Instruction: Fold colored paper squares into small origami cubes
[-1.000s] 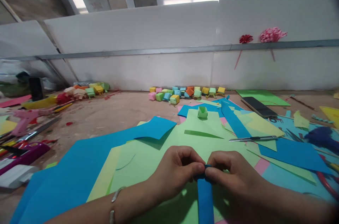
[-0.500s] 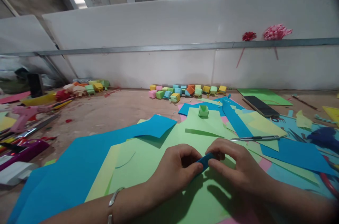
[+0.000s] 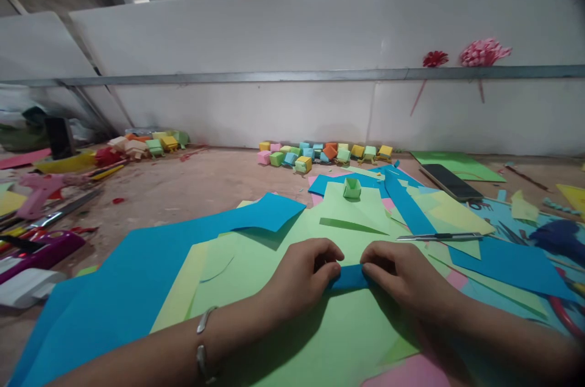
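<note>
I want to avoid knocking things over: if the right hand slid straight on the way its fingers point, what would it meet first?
The right hand points left along the blue paper strip, so it would probably meet the left hand first, holding the strip's other end.

The blue paper strip (image 3: 350,278), standing on end between the fingertips a second ago, is now lying crosswise on the green sheet (image 3: 320,338), with the left hand (image 3: 304,274) and right hand (image 3: 402,277) pressing its ends flat.
</note>
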`<state>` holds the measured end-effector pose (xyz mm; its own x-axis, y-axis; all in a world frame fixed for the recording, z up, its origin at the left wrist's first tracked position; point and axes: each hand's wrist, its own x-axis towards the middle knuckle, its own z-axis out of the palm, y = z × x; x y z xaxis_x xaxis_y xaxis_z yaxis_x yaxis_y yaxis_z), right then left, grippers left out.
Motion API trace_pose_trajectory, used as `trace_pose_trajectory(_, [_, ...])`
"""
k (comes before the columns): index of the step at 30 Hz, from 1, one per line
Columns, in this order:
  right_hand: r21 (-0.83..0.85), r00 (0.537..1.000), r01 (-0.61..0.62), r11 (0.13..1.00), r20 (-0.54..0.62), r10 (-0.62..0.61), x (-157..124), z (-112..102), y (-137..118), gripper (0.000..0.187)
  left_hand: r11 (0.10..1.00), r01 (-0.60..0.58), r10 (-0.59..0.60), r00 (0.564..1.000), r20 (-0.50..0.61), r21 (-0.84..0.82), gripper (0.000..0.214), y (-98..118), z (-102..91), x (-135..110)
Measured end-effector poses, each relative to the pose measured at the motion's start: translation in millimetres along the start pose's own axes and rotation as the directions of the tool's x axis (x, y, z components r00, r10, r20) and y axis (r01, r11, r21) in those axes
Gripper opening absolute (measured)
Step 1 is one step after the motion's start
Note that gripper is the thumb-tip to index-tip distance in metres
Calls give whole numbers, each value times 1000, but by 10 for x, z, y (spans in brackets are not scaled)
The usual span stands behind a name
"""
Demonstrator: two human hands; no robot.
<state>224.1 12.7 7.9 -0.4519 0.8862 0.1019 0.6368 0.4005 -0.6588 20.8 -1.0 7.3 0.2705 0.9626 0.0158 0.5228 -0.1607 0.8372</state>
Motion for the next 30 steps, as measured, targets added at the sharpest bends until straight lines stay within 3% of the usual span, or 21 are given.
trace_pose_trajectory(4, [-54, 996, 59, 997, -63, -63, -14, 6, 13, 16, 998, -59, 59, 997, -59, 3, 14, -48, -6, 49])
trace_pose_trajectory(7, [-31, 973, 112, 993, -201, -116, -28, -23, 3, 17, 993, -52, 35, 988, -150, -106, 44, -50, -37, 82])
trace_pose_trajectory(9, [-34, 939, 172, 985, -296, -174, -38, -33, -11, 16, 966, -12, -37, 982, -186, -257, 62, -36, -44, 86])
trace_pose_trajectory(12, [-38, 866, 241, 970, -441, -233, -54, -10, -36, 15, 810, 145, -220, 973, -66, -568, 54, -4, 7, 46])
trace_pose_trajectory(14, [-103, 793, 329, 939, -510, -334, -62, 20, -43, 14, 668, 263, -306, 950, 65, -696, 44, 22, 74, -6])
trace_pose_trajectory(16, [-282, 676, 452, 846, -511, -531, -70, 50, -41, 15, 540, 320, -313, 935, 167, -779, 49, 55, 141, -64])
trace_pose_trajectory(19, [-600, 474, 558, 573, -337, -814, -90, 73, -36, 11, 421, 310, -199, 948, 247, -853, 47, 130, 191, -139])
trace_pose_trajectory(21, [-698, 402, 579, 423, -207, -892, -110, 78, -47, 12, 373, 318, -156, 948, 279, -872, 44, 186, 191, -173])
trace_pose_trajectory(22, [-714, 389, 586, 383, -168, -906, -121, 81, -58, 14, 361, 322, -145, 946, 289, -875, 43, 208, 188, -185])
trace_pose_trajectory(27, [-711, 403, 614, 342, -90, -911, -167, 152, -124, 21, 448, 287, -155, 958, 243, -847, 49, 165, 229, -190])
trace_pose_trajectory(30, [-652, 431, 641, 404, -129, -893, -170, 192, -126, 18, 661, 229, -138, 973, 184, -715, 52, 58, 235, -152])
